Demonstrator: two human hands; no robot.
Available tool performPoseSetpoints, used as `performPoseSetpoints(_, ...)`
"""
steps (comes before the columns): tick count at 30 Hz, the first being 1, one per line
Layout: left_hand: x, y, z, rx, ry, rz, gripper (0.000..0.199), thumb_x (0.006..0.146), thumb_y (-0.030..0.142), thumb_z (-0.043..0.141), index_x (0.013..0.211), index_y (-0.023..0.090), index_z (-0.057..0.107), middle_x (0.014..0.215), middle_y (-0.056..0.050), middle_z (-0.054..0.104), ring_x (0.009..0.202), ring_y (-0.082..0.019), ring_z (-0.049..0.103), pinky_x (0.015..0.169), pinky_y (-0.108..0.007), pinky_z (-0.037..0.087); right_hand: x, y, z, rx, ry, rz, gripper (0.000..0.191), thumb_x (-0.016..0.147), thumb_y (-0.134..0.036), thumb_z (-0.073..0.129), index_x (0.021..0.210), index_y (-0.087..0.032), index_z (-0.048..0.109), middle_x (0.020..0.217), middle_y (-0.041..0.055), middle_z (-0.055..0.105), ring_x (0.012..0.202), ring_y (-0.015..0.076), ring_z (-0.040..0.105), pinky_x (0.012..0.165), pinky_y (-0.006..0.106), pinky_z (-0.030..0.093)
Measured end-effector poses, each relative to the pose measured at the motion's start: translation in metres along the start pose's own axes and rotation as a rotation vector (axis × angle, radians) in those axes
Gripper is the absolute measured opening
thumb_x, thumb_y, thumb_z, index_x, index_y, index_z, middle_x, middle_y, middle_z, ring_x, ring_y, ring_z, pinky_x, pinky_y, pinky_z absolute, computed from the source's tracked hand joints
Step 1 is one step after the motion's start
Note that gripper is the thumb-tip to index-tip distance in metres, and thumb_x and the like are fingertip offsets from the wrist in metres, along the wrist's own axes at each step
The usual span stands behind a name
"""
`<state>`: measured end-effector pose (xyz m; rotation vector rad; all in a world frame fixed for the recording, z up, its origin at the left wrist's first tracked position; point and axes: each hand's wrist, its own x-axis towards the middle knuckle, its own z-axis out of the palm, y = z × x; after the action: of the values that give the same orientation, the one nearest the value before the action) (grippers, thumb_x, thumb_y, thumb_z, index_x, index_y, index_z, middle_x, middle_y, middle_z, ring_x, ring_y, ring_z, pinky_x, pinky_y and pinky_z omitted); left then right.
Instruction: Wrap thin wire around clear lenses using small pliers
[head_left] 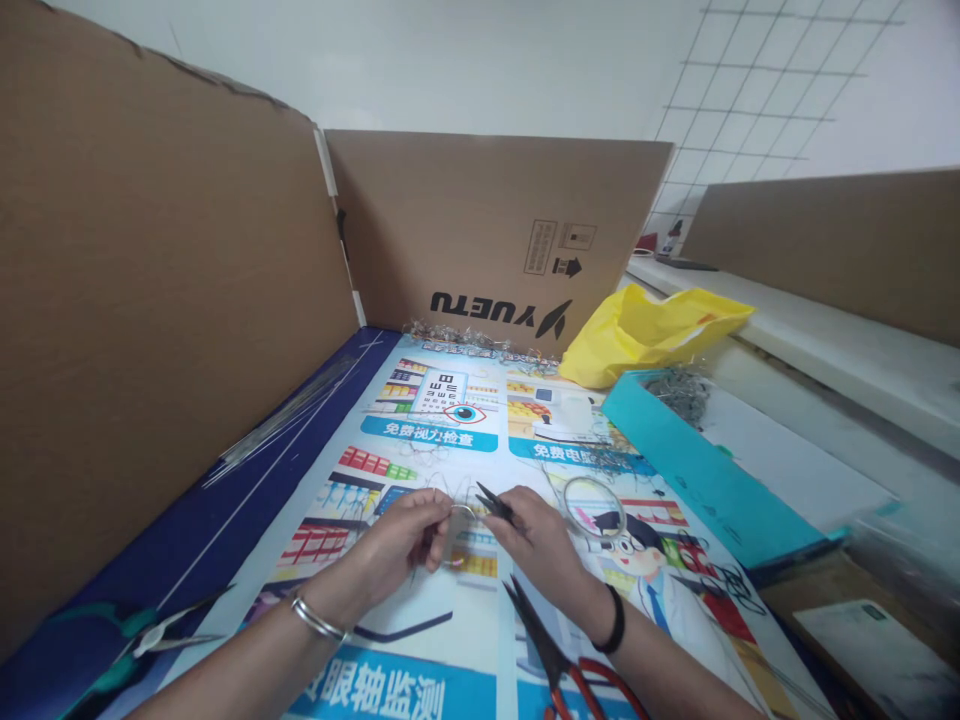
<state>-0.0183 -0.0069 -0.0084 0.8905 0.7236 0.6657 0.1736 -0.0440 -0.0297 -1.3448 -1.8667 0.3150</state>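
Note:
In the middle of the head view, my left hand pinches a thin, curved wire between thumb and fingers. My right hand is closed around small dark-jawed pliers, whose tips point up and left beside the wire; whether they touch it I cannot tell. A round coil of silvery wire lies just right of my right hand. Below that hand rest scissors with red handles, blades apart. Left of my left forearm lie teal-handled pliers with their jaws apart.
A printed poster covers the table. Cardboard panels stand at the back and left. To the right are a yellow bag and a teal box holding tangled wire. Long thin wires lie along the left panel.

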Motion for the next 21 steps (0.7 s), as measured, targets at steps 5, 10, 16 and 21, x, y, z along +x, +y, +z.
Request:
performPoseSetpoints(5, 0.000, -0.002, -0.001, -0.051, 0.081, 0.059, 0.019, 0.080, 0.028, 0.056, 0.065, 0.016, 0.052, 0.053, 0.002, 0.051, 0.043, -0.008, 0.047, 0.045, -0.021, 0.033, -0.006, -0.010, 0.006, -0.075, -0.002, -0.144, 0.014, 0.083, -0.031, 0.057, 0.081, -0.018, 0.052, 0.073, 0.0031, 0.054, 0.070, 0.0174, 0.048, 0.063, 0.029, 0.039)
performPoseSetpoints(10, -0.002, -0.002, 0.003, -0.053, 0.104, 0.084, 0.020, 0.080, 0.028, 0.056, 0.064, 0.016, 0.052, 0.053, 0.002, 0.050, 0.044, -0.009, 0.047, 0.046, -0.022, 0.034, -0.009, -0.010, 0.011, -0.134, 0.005, -0.211, 0.016, 0.083, -0.033, 0.057, 0.080, -0.018, 0.053, 0.074, 0.0045, 0.055, 0.072, 0.0183, 0.048, 0.065, 0.030, 0.040)
performPoseSetpoints(16, -0.002, -0.002, 0.005, -0.071, 0.066, 0.054, 0.021, 0.079, 0.029, 0.057, 0.064, 0.015, 0.052, 0.052, 0.002, 0.050, 0.043, -0.008, 0.046, 0.046, -0.021, 0.035, -0.008, -0.011, 0.010, -0.155, -0.013, -0.205, 0.014, 0.083, -0.031, 0.057, 0.078, -0.018, 0.054, 0.074, 0.0044, 0.056, 0.072, 0.0180, 0.049, 0.065, 0.030, 0.040)
performPoseSetpoints(21, -0.003, -0.003, 0.004, -0.054, 0.069, 0.068, 0.021, 0.080, 0.030, 0.056, 0.065, 0.016, 0.053, 0.052, 0.002, 0.052, 0.043, -0.009, 0.048, 0.047, -0.022, 0.036, -0.007, -0.011, 0.010, -0.154, -0.026, -0.203, 0.016, 0.084, -0.033, 0.055, 0.078, -0.018, 0.054, 0.074, 0.0050, 0.056, 0.073, 0.0186, 0.049, 0.065, 0.031, 0.040)
